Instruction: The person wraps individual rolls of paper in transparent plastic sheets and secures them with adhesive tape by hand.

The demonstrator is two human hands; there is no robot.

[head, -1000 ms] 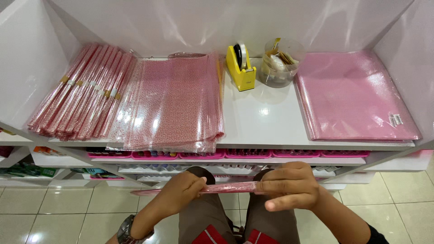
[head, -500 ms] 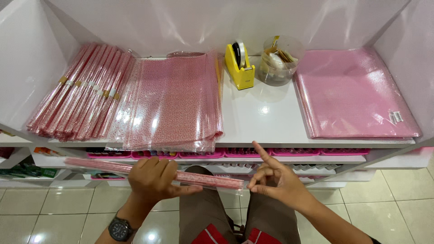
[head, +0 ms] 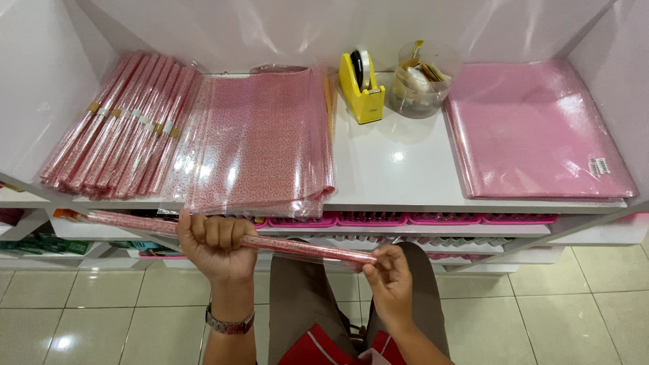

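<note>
A thin roll of pink see-through wrap (head: 216, 238) is held out flat in front of the white shelf (head: 399, 169), just below its front edge and above the person's lap. The left hand (head: 215, 245) is closed in a fist around the roll near its middle, with the knuckles facing up and a watch on the wrist. The right hand (head: 389, 277) pinches the right end of the roll between the thumb and the fingertips. The left end of the roll sticks out past the left hand, and it has a small orange tip. The sheet looks rolled up tight along its whole length, so the rolling seems to be done, or very close to it. I cannot see any band or tape around this roll, so closing it up looks like the part that is left. On the shelf, at the far left, lies a row of finished pink rolls (head: 118, 128), side by side, and each one has a little band round it. Just beside them lies a flat pile of pink see-through sheets (head: 263, 138) that are not rolled, and its near edge hangs a bit over the shelf front. So some rolls are made and many sheets wait. Farther right stand a yellow tape holder (head: 363, 91) and a clear round tub (head: 419, 84) with small bits inside, close together. At the far right lies a stack of plain pink sheets (head: 534, 128).
</note>
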